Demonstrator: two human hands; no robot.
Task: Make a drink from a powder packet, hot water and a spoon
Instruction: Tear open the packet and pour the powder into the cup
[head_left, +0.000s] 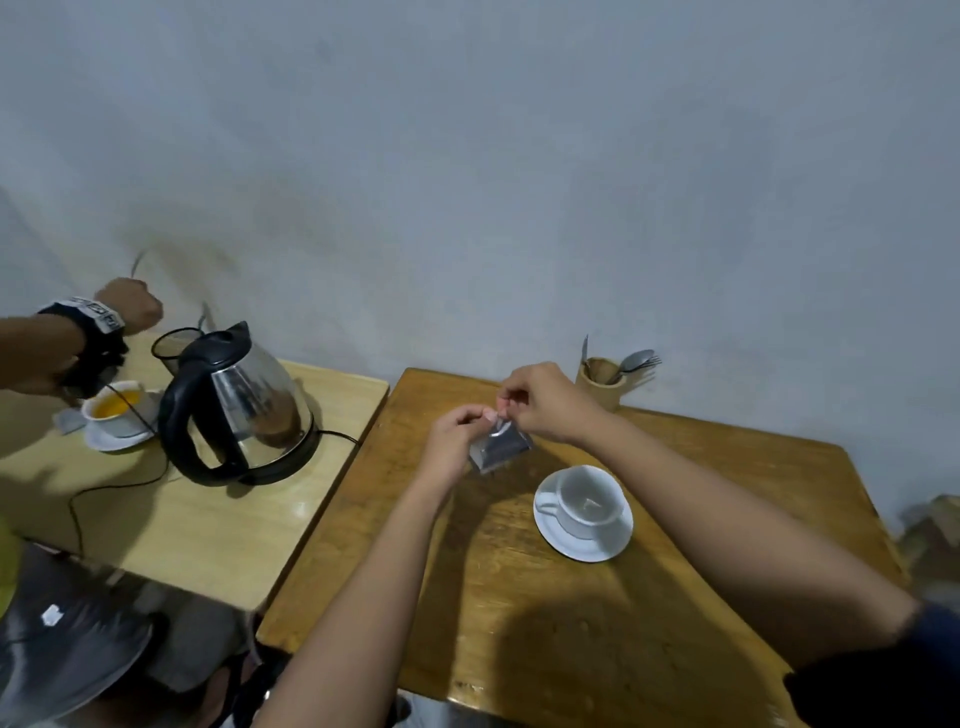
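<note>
Silvery foil powder packet (500, 447), flat and crinkled, hangs above the worn wooden table (519, 597), its top edge pinched shut between left hand (457, 434) and right hand (545, 402) fingers, near a round white cup (589, 501).

A glossy foil packet (500, 446) hangs at 11 o'clock from a white glazed cup (589, 500) on the varnished, scuffed wooden table (545, 613).

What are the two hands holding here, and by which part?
Both the left hand and right hand pinch the top edge of the silver powder packet, held above the table.
</note>
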